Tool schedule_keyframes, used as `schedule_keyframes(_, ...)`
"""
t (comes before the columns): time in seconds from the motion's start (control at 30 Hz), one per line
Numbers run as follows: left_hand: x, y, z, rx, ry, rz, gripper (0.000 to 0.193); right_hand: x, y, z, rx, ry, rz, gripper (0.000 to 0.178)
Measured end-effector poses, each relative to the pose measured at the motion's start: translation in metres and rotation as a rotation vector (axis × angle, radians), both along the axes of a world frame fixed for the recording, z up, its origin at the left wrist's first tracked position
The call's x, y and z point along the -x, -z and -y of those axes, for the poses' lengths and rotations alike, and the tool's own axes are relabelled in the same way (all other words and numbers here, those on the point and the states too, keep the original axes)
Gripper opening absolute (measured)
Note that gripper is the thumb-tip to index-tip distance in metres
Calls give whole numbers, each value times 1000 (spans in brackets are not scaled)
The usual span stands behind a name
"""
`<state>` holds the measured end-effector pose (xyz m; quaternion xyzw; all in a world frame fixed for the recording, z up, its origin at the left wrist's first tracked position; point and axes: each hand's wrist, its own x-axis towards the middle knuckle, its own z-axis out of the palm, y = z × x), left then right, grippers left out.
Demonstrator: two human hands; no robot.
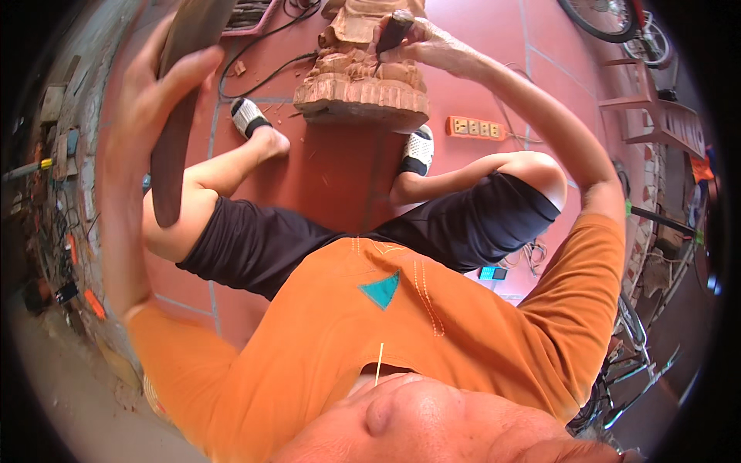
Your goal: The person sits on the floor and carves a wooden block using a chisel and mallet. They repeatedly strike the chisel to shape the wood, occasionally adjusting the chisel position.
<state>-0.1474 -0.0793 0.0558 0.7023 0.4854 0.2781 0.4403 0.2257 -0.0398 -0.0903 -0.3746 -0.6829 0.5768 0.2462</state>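
My left hand [143, 92] is raised at the upper left, wrapped round a long, dark wooden club [171, 166]. The club stands nearly upright in the picture, and its top runs out of view. In my right hand [432, 48] is a chisel [395, 31] with a dark handle, pointing down at a carved wooden block [359, 94]. The chisel's tip sits against or just over the carved surface; I cannot tell which. The reddish-brown block has rough, stepped cuts and stands on the tiled floor between my feet. Its far end is cut off by the upper edge.
An orange power strip [476, 128] lies right of the block. A black cable [270, 81] loops on the left, near a pink basket [251, 17]. A pink plastic chair [656, 116] and a wheel [606, 15] are at the right. Tools line the left wall [77, 193].
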Motion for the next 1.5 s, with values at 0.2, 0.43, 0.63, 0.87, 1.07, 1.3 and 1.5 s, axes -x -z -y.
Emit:
schedule_keyframes(0.2,-62,-18,-43,-82,235,66,54,11,76,8,-231,527,42,19)
schedule_keyframes(0.43,-60,55,-74,2,433,195,63,109,121,87,-283,943,-207,17)
schedule_keyframes(0.63,-51,66,-72,140,452,178,62,132,140,154,-23,742,-96,14)
schedule_keyframes(0.87,-45,64,-73,191,429,371,59,129,79,76,-142,898,-472,25)
schedule_keyframes(1.07,-44,69,-74,277,362,195,56,134,133,105,-204,780,-609,28)
schedule_keyframes(1.3,-42,58,-68,291,476,327,51,128,124,132,-30,899,-547,30)
schedule_keyframes(1.5,-60,72,-72,352,450,377,51,126,113,58,183,1040,-850,37)
